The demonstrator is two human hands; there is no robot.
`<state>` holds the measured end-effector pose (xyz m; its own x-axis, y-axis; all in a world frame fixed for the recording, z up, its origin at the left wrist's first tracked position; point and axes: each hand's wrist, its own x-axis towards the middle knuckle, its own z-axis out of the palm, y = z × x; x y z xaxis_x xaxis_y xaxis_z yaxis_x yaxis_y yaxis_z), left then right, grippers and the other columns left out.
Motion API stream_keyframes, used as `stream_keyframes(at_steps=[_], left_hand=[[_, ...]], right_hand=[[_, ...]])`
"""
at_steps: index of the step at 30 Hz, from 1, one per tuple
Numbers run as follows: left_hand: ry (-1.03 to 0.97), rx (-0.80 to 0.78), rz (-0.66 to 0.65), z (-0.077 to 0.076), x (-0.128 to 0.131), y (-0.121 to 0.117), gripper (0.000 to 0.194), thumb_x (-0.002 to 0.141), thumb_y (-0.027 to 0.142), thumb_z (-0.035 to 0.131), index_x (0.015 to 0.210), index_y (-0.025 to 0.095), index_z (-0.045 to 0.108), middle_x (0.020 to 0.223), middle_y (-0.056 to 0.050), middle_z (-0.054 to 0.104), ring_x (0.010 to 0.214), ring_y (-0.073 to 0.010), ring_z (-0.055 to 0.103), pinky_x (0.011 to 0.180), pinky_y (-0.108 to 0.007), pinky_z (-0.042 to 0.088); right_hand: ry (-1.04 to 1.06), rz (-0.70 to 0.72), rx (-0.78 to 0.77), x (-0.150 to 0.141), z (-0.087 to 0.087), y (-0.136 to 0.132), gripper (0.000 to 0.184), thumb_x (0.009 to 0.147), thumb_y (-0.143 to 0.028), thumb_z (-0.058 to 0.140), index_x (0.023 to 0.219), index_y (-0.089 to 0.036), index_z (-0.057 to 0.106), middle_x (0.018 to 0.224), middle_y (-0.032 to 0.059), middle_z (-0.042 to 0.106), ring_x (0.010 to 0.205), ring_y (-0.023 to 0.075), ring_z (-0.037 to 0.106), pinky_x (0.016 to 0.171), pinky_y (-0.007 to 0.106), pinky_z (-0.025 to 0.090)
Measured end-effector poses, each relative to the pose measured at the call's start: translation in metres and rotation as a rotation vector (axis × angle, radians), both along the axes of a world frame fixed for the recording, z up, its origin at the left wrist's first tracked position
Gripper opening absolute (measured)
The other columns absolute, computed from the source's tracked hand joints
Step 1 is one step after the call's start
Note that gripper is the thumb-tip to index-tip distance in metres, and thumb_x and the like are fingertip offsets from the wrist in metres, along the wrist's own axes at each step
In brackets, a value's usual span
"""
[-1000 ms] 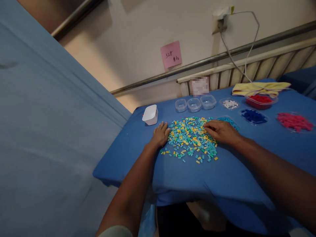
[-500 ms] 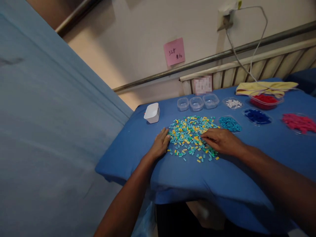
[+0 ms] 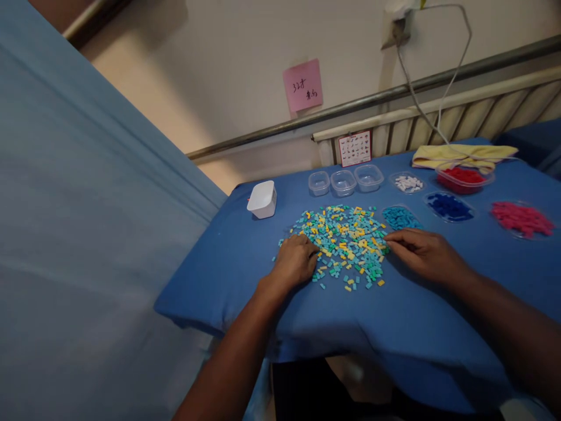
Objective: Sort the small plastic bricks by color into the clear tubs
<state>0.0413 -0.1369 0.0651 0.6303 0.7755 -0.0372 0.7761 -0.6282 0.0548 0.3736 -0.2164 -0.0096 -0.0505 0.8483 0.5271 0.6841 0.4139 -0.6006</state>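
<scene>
Right of the white plastic tub (image 3: 263, 200), my left hand (image 3: 296, 257) curls over the left side of the scattered small teal, yellow and green plastic bricks (image 3: 346, 234); my right hand (image 3: 421, 251), loosely pinched, meets their right edge. From here I can't tell whether either grips one.

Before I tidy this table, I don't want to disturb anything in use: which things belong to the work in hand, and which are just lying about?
Work in hand:
mixed small pieces, at left hand and right hand
probably the filled containers
probably the three clear tubs

Apparently just lying about:
yellow cloth
white cable
</scene>
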Motion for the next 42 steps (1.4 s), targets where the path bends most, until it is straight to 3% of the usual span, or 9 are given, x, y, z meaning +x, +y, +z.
stream_keyframes(at_steps=[7, 11, 14, 17, 22, 26, 31, 36, 42], left_hand=[[-0.086, -0.005, 0.064, 0.000, 0.008, -0.007, 0.021, 0.092, 0.018, 0.061, 0.101, 0.022, 0.080, 0.110, -0.012, 0.077, 0.110, -0.0333, 0.068, 0.097, -0.050, 0.051], [-0.348, 0.012, 0.219, -0.008, -0.017, -0.010, 0.017, 0.094, 0.024, 0.062, 0.104, 0.022, 0.075, 0.104, -0.009, 0.077, 0.097, -0.0271, 0.070, 0.092, -0.044, 0.053], [-0.627, -0.092, 0.423, -0.017, -0.042, -0.010, 0.018, 0.097, 0.031, 0.060, 0.106, 0.023, 0.072, 0.086, -0.002, 0.072, 0.077, -0.0202, 0.066, 0.073, -0.034, 0.053], [-0.770, -0.135, 0.510, -0.029, -0.056, -0.014, 0.018, 0.096, 0.034, 0.061, 0.105, 0.022, 0.072, 0.085, -0.001, 0.071, 0.075, -0.0185, 0.066, 0.069, -0.031, 0.053], [-0.793, 0.004, 0.425, -0.046, -0.060, -0.026, 0.023, 0.097, 0.026, 0.062, 0.114, 0.023, 0.076, 0.109, -0.006, 0.076, 0.098, -0.0211, 0.071, 0.092, -0.037, 0.058], [-0.830, 0.096, 0.375, -0.049, -0.058, -0.032, 0.022, 0.097, 0.021, 0.060, 0.107, 0.024, 0.079, 0.110, -0.007, 0.074, 0.106, -0.0219, 0.070, 0.099, -0.039, 0.058], [-0.918, 0.171, 0.508, -0.049, -0.061, -0.032, 0.018, 0.100, 0.030, 0.063, 0.108, 0.023, 0.078, 0.110, -0.007, 0.074, 0.107, -0.0225, 0.070, 0.099, -0.039, 0.058], [-1.089, 0.148, 0.745, -0.058, -0.071, -0.025, 0.032, 0.102, 0.041, 0.064, 0.122, 0.019, 0.074, 0.114, -0.009, 0.077, 0.105, -0.0228, 0.073, 0.098, -0.039, 0.060], [-0.853, 0.155, 0.650, -0.060, -0.105, -0.019, 0.029, 0.101, 0.035, 0.063, 0.118, 0.018, 0.078, 0.117, -0.011, 0.080, 0.110, -0.0267, 0.075, 0.106, -0.045, 0.058]], right_hand=[[0.042, -0.042, -0.045, 0.000, -0.005, 0.000, 0.022, 0.104, -0.037, 0.062, 0.106, -0.028, 0.082, 0.100, 0.0049, 0.084, 0.087, 0.0279, 0.081, 0.079, 0.042, 0.065], [0.069, -0.070, -0.066, 0.002, -0.008, 0.001, 0.020, 0.103, -0.038, 0.064, 0.109, -0.029, 0.081, 0.101, 0.0040, 0.084, 0.088, 0.0278, 0.081, 0.081, 0.043, 0.066], [0.068, -0.056, -0.065, 0.002, -0.010, 0.001, 0.020, 0.103, -0.039, 0.065, 0.109, -0.028, 0.081, 0.102, 0.0040, 0.084, 0.088, 0.0274, 0.081, 0.082, 0.043, 0.065], [0.064, -0.047, -0.072, 0.003, -0.011, 0.002, 0.021, 0.103, -0.040, 0.065, 0.107, -0.028, 0.081, 0.100, 0.0038, 0.084, 0.086, 0.0272, 0.081, 0.078, 0.042, 0.065], [0.039, -0.051, -0.083, 0.004, -0.013, 0.001, 0.023, 0.104, -0.044, 0.064, 0.107, -0.030, 0.081, 0.099, 0.0036, 0.084, 0.085, 0.0282, 0.081, 0.076, 0.043, 0.065], [0.036, -0.056, -0.079, 0.004, -0.014, -0.001, 0.021, 0.103, -0.045, 0.064, 0.108, -0.032, 0.080, 0.101, 0.0038, 0.084, 0.086, 0.0300, 0.081, 0.077, 0.045, 0.066], [0.015, -0.061, -0.081, 0.007, -0.017, -0.001, 0.021, 0.102, -0.044, 0.066, 0.108, -0.030, 0.081, 0.102, 0.0063, 0.085, 0.087, 0.0307, 0.081, 0.078, 0.045, 0.067], [0.021, -0.074, -0.095, 0.006, -0.011, -0.003, 0.025, 0.101, -0.047, 0.065, 0.109, -0.030, 0.082, 0.103, 0.0070, 0.085, 0.089, 0.0295, 0.081, 0.080, 0.043, 0.066], [-0.088, -0.053, -0.244, 0.020, 0.004, -0.053, 0.036, 0.098, -0.059, 0.063, 0.111, -0.033, 0.084, 0.110, 0.0024, 0.086, 0.094, 0.0295, 0.083, 0.085, 0.043, 0.069]])
